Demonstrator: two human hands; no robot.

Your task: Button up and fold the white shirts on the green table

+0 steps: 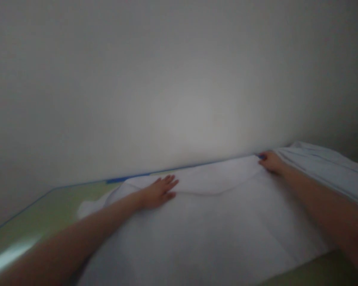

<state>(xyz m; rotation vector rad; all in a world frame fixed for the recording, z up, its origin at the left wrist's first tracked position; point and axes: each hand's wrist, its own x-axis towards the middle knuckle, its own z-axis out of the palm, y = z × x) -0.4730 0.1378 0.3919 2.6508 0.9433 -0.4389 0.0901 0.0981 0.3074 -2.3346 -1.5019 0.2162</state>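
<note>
A large white cloth (203,230) lies spread over the green surface, its far part showing a curved fold line. Whether it is a garment or a sheet I cannot tell. My left hand (158,192) rests on it near the far left side, fingers stretched and apart, palm down. At the cloth's far right corner, close to the wall, my right hand (270,162) has its fingers closed in a pinch on the edge. A bit of blue shows beside those fingertips. The picture is dim and slightly blurred.
The green tabletop (55,206) has a blue edge and shows at the left and lower right. A plain grey wall (179,79) rises directly behind it. More white fabric (325,163) lies heaped at the right, beyond my right forearm.
</note>
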